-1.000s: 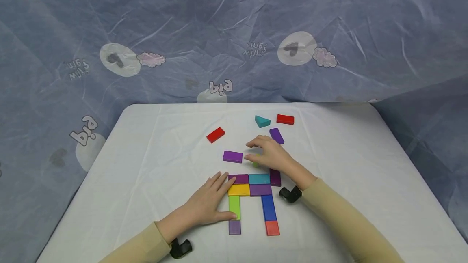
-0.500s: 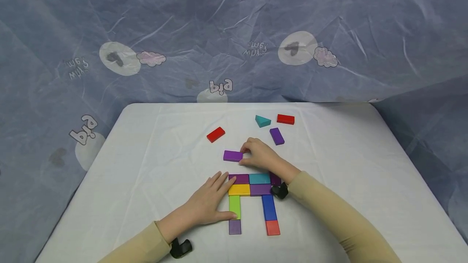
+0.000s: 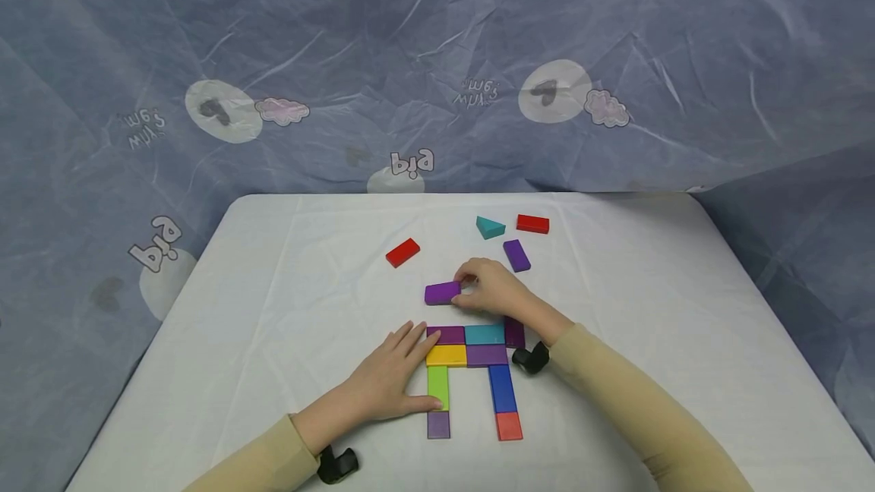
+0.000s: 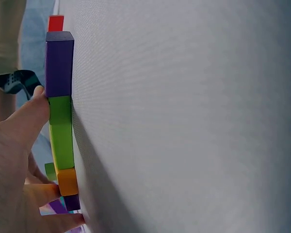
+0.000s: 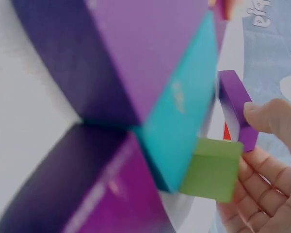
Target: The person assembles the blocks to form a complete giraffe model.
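The right hand (image 3: 497, 291) pinches the right end of a purple block (image 3: 440, 294) between thumb and fingers; the block looks slightly tilted. Just beneath that hand, a light green block (image 5: 213, 170) shows in the right wrist view, hidden from the head view. Flat blocks lie joined in a figure: a dark purple block (image 3: 447, 335), a teal block (image 3: 484, 335), a yellow block (image 3: 446, 356) and a purple block (image 3: 487, 355) above two legs. Along its left side rests the left hand (image 3: 383, 384), fingers spread, thumb touching the long green block (image 3: 438, 386).
Beyond the right hand lie a red block (image 3: 402, 253), a teal triangle (image 3: 490, 228), another red block (image 3: 532, 224) and a violet block (image 3: 516, 256). A dark purple block (image 3: 515, 332) sits angled at the figure's upper right. White cloth (image 3: 307, 287) covers the table.
The right hand has moved slightly left and taken hold of the purple block, which has shifted a little right and tilted. The left hand has stayed in place.
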The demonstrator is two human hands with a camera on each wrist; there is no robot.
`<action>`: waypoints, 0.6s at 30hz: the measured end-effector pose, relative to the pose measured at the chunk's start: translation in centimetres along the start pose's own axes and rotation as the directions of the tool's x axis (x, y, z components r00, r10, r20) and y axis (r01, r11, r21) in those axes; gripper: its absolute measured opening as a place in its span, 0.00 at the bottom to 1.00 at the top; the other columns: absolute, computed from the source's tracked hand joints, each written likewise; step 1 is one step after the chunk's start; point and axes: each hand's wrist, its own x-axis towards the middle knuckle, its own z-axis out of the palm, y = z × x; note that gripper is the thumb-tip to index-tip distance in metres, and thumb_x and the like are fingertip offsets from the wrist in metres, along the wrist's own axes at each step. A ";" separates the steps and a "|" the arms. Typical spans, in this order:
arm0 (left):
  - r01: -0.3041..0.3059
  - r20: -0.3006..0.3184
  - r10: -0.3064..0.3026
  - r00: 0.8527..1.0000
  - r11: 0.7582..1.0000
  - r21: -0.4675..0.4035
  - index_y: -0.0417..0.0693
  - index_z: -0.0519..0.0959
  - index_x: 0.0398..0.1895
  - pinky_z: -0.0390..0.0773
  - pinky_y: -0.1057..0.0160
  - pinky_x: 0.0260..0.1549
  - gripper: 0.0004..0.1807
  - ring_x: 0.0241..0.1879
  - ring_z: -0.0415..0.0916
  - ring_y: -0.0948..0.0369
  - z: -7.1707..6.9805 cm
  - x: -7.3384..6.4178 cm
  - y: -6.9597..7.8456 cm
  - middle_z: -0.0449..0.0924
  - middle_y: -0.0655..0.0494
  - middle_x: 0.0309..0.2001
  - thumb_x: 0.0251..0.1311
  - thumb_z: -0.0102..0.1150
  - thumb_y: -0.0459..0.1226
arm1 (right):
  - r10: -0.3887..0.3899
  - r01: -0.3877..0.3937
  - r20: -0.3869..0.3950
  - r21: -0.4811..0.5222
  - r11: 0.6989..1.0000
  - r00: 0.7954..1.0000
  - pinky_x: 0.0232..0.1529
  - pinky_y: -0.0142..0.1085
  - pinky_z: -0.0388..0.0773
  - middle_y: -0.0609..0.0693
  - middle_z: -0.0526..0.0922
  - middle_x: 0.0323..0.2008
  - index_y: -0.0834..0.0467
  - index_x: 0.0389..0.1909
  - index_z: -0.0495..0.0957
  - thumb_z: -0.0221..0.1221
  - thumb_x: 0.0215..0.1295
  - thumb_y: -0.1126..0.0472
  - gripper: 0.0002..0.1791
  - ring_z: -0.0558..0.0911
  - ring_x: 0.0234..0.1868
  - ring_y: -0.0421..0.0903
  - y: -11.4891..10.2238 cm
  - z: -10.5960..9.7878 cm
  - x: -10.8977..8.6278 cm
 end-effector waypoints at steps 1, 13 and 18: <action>0.001 0.001 -0.001 1.000 1.000 -0.002 0.51 0.53 0.78 0.61 0.39 0.69 0.54 0.76 0.50 0.42 0.0 0.0 0.0 0.52 0.43 0.77 0.54 0.57 0.68 | 0.006 -0.005 -0.005 0.033 0.999 1.000 0.49 0.40 0.80 0.48 0.83 0.39 0.55 0.44 0.82 0.70 0.56 0.52 0.17 0.78 0.42 0.45 0.1 -0.3 -0.2; 0.009 0.009 -0.009 1.000 1.000 -0.015 0.52 0.52 0.79 0.60 0.39 0.69 0.54 0.76 0.49 0.43 0.0 -0.1 0.1 0.52 0.43 0.77 0.55 0.57 0.68 | 0.221 -0.158 -0.216 0.278 0.948 0.951 0.41 0.31 0.78 0.55 0.84 0.39 0.60 0.45 0.78 0.69 0.58 0.54 0.18 0.81 0.40 0.48 5.0 -3.5 -4.0; 0.005 0.004 -0.005 1.000 1.000 -0.008 0.51 0.52 0.78 0.60 0.39 0.69 0.54 0.76 0.50 0.43 0.0 -0.1 0.1 0.53 0.43 0.77 0.55 0.57 0.68 | 0.308 -0.238 -0.260 0.267 0.934 0.915 0.38 0.32 0.76 0.57 0.83 0.37 0.63 0.42 0.74 0.69 0.58 0.55 0.20 0.79 0.38 0.48 7.0 -2.8 -5.8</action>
